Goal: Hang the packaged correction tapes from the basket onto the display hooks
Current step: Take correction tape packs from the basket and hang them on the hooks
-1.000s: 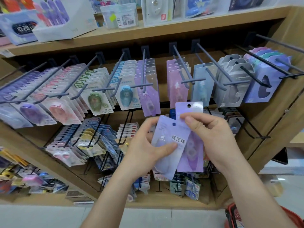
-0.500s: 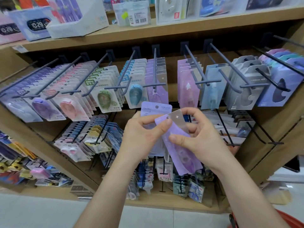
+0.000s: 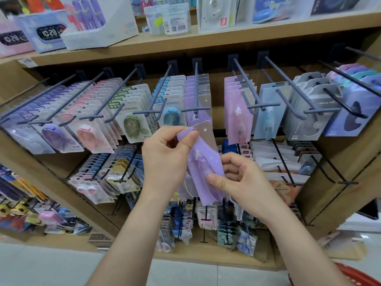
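Note:
I hold a purple packaged correction tape (image 3: 203, 162) in front of the display. My left hand (image 3: 165, 159) pinches its top corner between thumb and fingers. My right hand (image 3: 241, 178) grips its lower right edge. A second pale pack shows partly behind it, low by my left palm. The card's top, with a grey star panel, sits just below the tip of a blue display hook (image 3: 195, 89) that carries matching purple packs (image 3: 196, 93). The red basket (image 3: 354, 275) shows only as a rim at the bottom right.
Rows of blue and black hooks hold purple, pink, green, blue and grey packs across the wooden rack (image 3: 51, 182). A pink-purple row (image 3: 238, 112) hangs to the right. A wooden shelf (image 3: 185, 42) above carries boxes. Lower hooks hold more stock.
The view has shifted closer to the rack. The purple pack has risen toward the centre hook, my left hand now pinches its top, and my right hand has slid down to its lower edge.

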Available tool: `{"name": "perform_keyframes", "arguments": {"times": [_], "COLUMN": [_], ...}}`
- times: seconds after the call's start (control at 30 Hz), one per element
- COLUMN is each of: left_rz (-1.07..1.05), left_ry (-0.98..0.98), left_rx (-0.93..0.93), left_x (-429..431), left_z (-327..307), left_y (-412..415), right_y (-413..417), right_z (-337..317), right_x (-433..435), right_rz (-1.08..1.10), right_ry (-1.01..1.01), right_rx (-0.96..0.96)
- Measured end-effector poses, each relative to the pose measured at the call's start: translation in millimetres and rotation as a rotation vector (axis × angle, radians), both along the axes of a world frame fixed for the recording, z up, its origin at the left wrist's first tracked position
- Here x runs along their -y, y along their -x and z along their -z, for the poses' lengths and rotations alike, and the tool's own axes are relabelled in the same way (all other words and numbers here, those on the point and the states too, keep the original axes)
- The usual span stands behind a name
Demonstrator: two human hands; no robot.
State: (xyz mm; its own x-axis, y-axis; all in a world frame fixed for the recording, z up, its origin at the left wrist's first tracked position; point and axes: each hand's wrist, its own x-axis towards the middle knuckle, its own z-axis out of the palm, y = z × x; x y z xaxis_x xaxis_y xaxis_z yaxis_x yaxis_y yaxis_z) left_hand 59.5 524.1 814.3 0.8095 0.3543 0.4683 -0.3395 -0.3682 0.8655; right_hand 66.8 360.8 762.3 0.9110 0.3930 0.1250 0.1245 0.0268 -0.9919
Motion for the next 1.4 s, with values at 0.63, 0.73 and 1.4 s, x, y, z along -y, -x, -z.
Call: {"name": "perform_keyframes", "arguments": {"times": [0.63, 0.73, 1.4], "left_rz": [-0.082, -0.081, 0.074], "left_ry": [0.019, -0.027, 0.307], "left_rx": [0.114, 0.155, 0.006], "left_x": [-1.8, 0.4, 11.8], "left_z": [17.3, 17.0, 1.8], "left_y": [-16.0, -16.8, -27.2], "right_y": [-15.7, -21.5, -9.6], "right_z": [20.0, 20.2, 3.3], "right_x": [-26.0, -23.7, -24.3], "right_rz": [-0.132, -0.19, 0.124], "right_ry": [-0.223, -0.22, -0.107], "right_rx": [-0.191, -0.216, -0.03]}}
